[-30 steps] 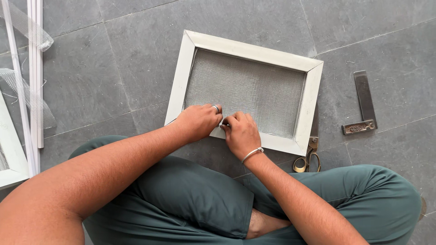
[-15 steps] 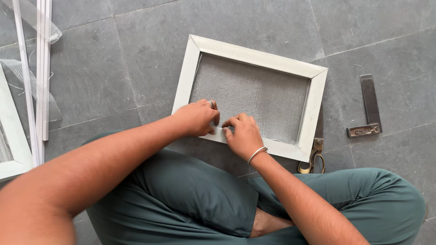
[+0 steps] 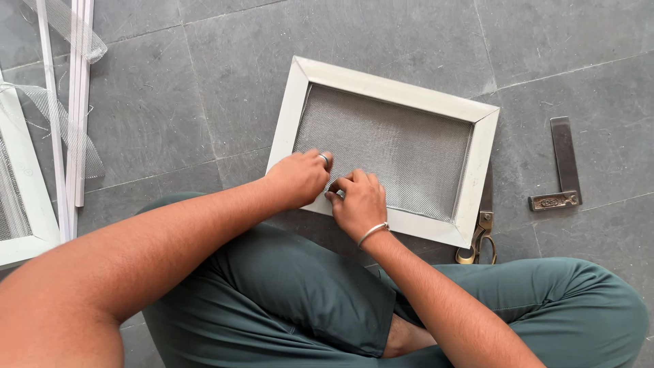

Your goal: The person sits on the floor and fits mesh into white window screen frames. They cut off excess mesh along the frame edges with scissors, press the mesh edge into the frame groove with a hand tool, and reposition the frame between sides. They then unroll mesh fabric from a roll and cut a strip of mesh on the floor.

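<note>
Framed mesh screen (image 3: pixel 436 102) is laid flat on tiled floor (image 3: pixel 170 102), ahead of crossed legs (image 3: pixel 286 300). Left hand (image 3: pixel 298 178) and right hand (image 3: pixel 359 202) are set side by side on its near rail. Scissors (image 3: pixel 480 238) tucked under right corner; try square (image 3: pixel 562 167) further right. Strips (image 3: pixel 75 102) and second frame (image 3: pixel 24 204) at far left.

A floor (image 3: pixel 170 88) of grey stone tiles was seen carrying a white mesh frame (image 3: pixel 385 88), with scissors (image 3: pixel 480 235) tucked just beside its right edge. A metal try square (image 3: pixel 562 167) lay apart at right; white strips (image 3: pixel 75 102) were laid at left.
</note>
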The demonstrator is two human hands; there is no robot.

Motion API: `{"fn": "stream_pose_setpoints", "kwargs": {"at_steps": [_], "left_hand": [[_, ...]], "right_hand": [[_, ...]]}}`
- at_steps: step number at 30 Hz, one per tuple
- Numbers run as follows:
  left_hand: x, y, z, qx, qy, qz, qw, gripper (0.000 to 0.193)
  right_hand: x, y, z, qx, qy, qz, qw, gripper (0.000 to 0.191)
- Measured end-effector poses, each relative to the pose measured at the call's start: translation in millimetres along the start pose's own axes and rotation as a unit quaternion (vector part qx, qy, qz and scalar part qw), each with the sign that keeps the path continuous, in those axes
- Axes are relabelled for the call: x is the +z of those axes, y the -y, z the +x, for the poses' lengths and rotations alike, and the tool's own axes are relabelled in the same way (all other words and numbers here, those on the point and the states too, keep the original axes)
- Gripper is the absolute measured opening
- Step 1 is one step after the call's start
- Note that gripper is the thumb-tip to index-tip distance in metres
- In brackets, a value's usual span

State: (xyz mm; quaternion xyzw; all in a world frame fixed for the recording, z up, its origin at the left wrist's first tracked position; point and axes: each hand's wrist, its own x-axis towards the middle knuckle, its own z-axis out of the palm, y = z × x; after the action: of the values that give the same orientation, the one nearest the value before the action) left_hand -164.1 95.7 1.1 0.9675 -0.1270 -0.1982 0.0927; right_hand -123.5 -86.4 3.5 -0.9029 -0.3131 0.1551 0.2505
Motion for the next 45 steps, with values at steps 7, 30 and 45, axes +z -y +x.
{"fn": "stream_pose_setpoints", "kwargs": {"at_steps": [7,30,45], "left_hand": [[-11,-2,-1,-0.128,0.073,-0.123,0.981,0.025],[-13,31,-17,-0.032,-0.125,-0.090,0.988,0.029],[-8,28,-7,-0.110,-0.121,-0.145,0.976,0.009]], "right_hand": [[-4,4,7,0.090,0.100,0.006,0.991,0.023],[-11,-8,40,-0.208,-0.054,0.003,0.977,0.024],[27,0,52,-0.029,-0.047,0.018,0.998,0.014]]}}
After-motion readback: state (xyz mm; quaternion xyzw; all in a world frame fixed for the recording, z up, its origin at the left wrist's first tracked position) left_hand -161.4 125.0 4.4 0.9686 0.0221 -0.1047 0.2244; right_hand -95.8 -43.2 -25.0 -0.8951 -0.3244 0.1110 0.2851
